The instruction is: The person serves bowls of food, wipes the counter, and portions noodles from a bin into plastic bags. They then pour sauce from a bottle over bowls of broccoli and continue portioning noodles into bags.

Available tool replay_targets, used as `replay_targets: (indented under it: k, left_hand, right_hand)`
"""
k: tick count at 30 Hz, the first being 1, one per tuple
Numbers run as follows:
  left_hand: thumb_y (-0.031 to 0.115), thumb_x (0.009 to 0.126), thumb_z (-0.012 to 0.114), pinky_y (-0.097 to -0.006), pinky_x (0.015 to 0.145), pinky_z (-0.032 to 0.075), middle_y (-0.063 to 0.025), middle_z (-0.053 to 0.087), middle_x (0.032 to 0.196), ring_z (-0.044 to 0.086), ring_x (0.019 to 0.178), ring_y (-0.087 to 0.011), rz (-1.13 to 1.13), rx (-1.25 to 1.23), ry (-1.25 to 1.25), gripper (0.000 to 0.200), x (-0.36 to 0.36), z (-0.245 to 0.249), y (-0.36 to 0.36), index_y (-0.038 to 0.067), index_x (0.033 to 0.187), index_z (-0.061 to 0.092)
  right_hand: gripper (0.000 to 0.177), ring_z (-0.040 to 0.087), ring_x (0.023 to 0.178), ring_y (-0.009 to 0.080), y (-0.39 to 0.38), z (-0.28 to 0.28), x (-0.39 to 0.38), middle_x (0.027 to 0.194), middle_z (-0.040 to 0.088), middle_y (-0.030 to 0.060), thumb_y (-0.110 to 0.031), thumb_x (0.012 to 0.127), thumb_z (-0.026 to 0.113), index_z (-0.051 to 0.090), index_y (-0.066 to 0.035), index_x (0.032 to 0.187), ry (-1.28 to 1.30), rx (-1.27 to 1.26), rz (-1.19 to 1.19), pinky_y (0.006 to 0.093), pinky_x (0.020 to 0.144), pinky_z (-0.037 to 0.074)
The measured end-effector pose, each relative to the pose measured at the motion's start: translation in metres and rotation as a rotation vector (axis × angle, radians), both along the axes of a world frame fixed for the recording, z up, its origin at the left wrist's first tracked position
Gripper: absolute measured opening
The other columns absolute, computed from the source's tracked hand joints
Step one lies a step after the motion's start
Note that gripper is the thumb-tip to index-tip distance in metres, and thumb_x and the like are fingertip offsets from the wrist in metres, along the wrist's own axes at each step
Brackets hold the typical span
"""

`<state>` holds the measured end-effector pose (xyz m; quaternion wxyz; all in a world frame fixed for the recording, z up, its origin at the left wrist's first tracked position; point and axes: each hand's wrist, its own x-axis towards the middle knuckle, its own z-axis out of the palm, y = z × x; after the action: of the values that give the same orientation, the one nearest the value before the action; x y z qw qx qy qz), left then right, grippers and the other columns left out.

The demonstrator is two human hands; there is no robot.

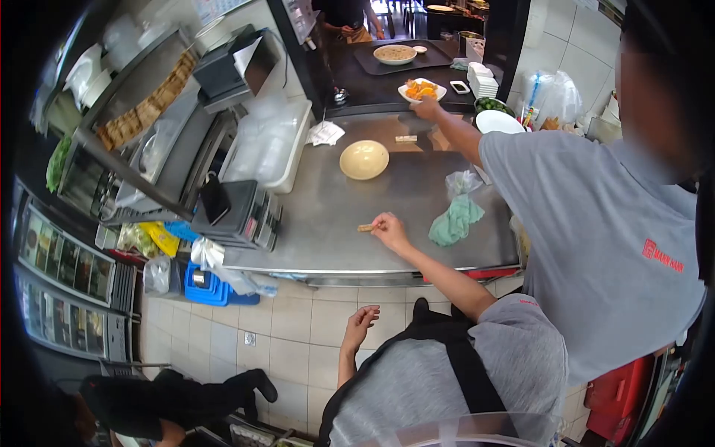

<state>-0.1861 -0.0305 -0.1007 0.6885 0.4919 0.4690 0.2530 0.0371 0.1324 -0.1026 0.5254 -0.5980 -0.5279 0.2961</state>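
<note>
- my right grip (389, 229) is narrow: the fingertips pinch one end of a small brown piece (364, 228), over the near half of the bench (316, 223).
- my left grip (360, 325) is loosely open, apart from the bench, and i see nothing held in it.
- the step in hand, as i judge it, is the handling of this small brown piece; whether i take it up or put it down, i cannot tell.
- the next move, i think, calls for a light and exact pinch, because the piece is thin and gives little to hold.
- the yellow bowl (364, 159) stands farther in, and the green cloth (456, 221) lies to my right, so there the wrist should pass with care.
- hard to make out: what the piece is made of, and whether it touches the bench or is a little lifted.
- also unclear is the small pale piece (406, 138) beyond the bowl.
- a far person (350, 22) is cut off by the top edge.
</note>
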Motion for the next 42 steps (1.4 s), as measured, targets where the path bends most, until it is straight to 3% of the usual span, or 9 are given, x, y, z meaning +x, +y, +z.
replay_targets:
  k: [6, 17, 21, 26, 29, 33, 35, 37, 42]
  left_hand:
    - [0.026, 0.092, 0.053, -0.0274, 0.082, 0.043, -0.0039, 0.061, 0.102, 0.056, 0.094, -0.0134, -0.088, 0.02, 0.024, 0.032, 0.045, 0.053, 0.039, 0.007, 0.117, 0.055]
    - [0.022, 0.089, 0.057, -0.0284, 0.073, 0.048, -0.0087, 0.065, 0.097, 0.061, 0.085, -0.0151, -0.515, 0.409, 0.208, 0.03, 0.055, 0.076, 0.164, 0.004, 0.113, 0.057]
    - [0.019, 0.09, 0.057, -0.0263, 0.074, 0.047, -0.0055, 0.064, 0.095, 0.06, 0.086, -0.0123, -0.616, 0.449, 0.105, 0.028, 0.084, 0.115, 0.217, 0.004, 0.113, 0.057]
    - [0.014, 0.091, 0.054, -0.025, 0.075, 0.047, -0.0037, 0.062, 0.093, 0.059, 0.085, -0.0109, -0.652, 0.473, -0.09, 0.024, 0.117, 0.125, 0.242, 0.002, 0.112, 0.057]
    - [0.014, 0.091, 0.054, -0.0242, 0.076, 0.046, -0.0042, 0.064, 0.093, 0.059, 0.084, -0.0112, -0.647, 0.471, -0.174, 0.024, 0.13, 0.131, 0.239, 0.003, 0.112, 0.057]
    - [0.014, 0.091, 0.053, -0.0248, 0.078, 0.046, -0.0053, 0.065, 0.092, 0.06, 0.086, -0.0113, -0.675, 0.348, -0.18, 0.024, 0.139, 0.144, 0.224, 0.002, 0.112, 0.058]
    - [0.014, 0.092, 0.053, -0.0249, 0.079, 0.045, -0.0057, 0.065, 0.092, 0.06, 0.087, -0.0116, -0.695, 0.287, -0.157, 0.024, 0.146, 0.145, 0.216, 0.002, 0.112, 0.057]
    - [0.015, 0.092, 0.053, -0.0247, 0.08, 0.045, -0.0062, 0.065, 0.092, 0.061, 0.087, -0.0118, -0.716, 0.207, -0.141, 0.025, 0.153, 0.142, 0.205, 0.002, 0.113, 0.057]
    - [0.015, 0.092, 0.054, -0.024, 0.081, 0.044, -0.0064, 0.065, 0.092, 0.06, 0.087, -0.0114, -0.629, 0.172, -0.091, 0.025, 0.195, 0.141, 0.175, 0.002, 0.113, 0.057]
  right_hand:
    - [0.017, 0.055, 0.068, 0.025, 0.014, -0.021, -0.005, 0.079, 0.05, 0.0095, 0.004, 0.072, 0.057, 0.051, -0.005, 0.084, -0.044, 0.27, 0.082, 0.0327, 0.06, 0.044]
    - [0.018, 0.055, 0.072, 0.0201, -0.002, -0.008, 0.0, 0.08, 0.051, 0.0067, -0.002, 0.071, 0.062, 0.051, -0.005, 0.085, -0.062, 0.14, 0.126, 0.0299, 0.059, 0.043]
    - [0.018, 0.051, 0.081, 0.0225, 0.018, -0.005, 0.008, 0.085, 0.052, 0.0067, -0.013, 0.071, 0.063, 0.056, -0.008, 0.087, -0.397, 0.367, 0.146, 0.0366, 0.071, 0.043]
    - [0.029, 0.05, 0.108, 0.0272, 0.038, -0.015, 0.013, 0.114, 0.056, 0.0049, -0.014, 0.076, 0.061, 0.061, -0.012, 0.105, -0.557, 0.256, 0.037, 0.039, 0.09, 0.041]
    - [0.029, 0.052, 0.109, 0.0284, 0.014, 0.064, 0.047, 0.113, 0.056, 0.0092, -0.013, 0.077, 0.059, 0.06, -0.009, 0.105, -0.526, 0.119, 0.104, 0.0394, 0.088, 0.043]
    - [0.033, 0.057, 0.098, 0.0297, 0.026, 0.187, 0.17, 0.114, 0.054, 0.0159, -0.007, 0.075, 0.057, 0.056, 0.0, 0.108, -0.81, 0.403, -0.228, 0.0387, 0.081, 0.048]
    - [0.038, 0.052, 0.108, 0.0306, 0.031, 0.269, 0.236, 0.121, 0.05, 0.0178, -0.007, 0.077, 0.056, 0.053, -0.005, 0.116, -0.909, 0.499, -0.385, 0.0386, 0.088, 0.045]
    - [0.054, 0.043, 0.122, 0.0295, 0.059, 0.324, 0.326, 0.14, 0.034, 0.016, 0.004, 0.072, 0.05, 0.051, -0.01, 0.124, -0.926, 0.544, -0.456, 0.0347, 0.1, 0.037]
    - [0.051, 0.051, 0.112, 0.0325, 0.114, 0.439, 0.483, 0.143, 0.031, 0.0063, 0.0, 0.072, 0.05, 0.053, -0.009, 0.122, -1.057, 0.484, -0.787, 0.0398, 0.089, 0.046]
